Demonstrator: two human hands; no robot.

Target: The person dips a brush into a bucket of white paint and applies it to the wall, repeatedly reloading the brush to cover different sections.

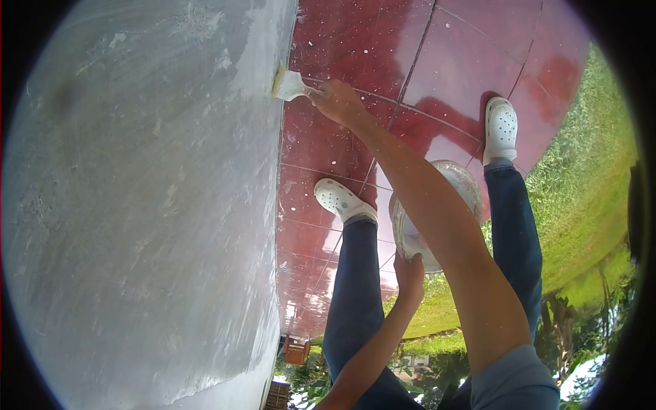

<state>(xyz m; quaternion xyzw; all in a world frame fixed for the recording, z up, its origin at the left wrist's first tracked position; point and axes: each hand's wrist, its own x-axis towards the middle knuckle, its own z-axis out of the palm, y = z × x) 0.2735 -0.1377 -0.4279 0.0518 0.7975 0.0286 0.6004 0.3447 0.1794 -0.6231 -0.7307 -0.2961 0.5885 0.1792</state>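
Observation:
A paintbrush [292,85] with a whitish head and pale bristles is gripped by its handle in my right hand [337,102]. Its bristles meet the foot of the grey wall [150,205], where wall and floor join. My right arm stretches across a round, paint-smeared bucket [458,179], covering part of it. The fingers of my left hand [410,270] are closed on the bucket's near rim. Lighter and darker streaks cover the wall's surface.
Red tiles [328,147] with white specks run along the wall. My white clogs [342,198] stand on either side of the bucket. Grass [581,184] borders the tiles at right, with trees and a brown crate-like object [296,350] toward the bottom.

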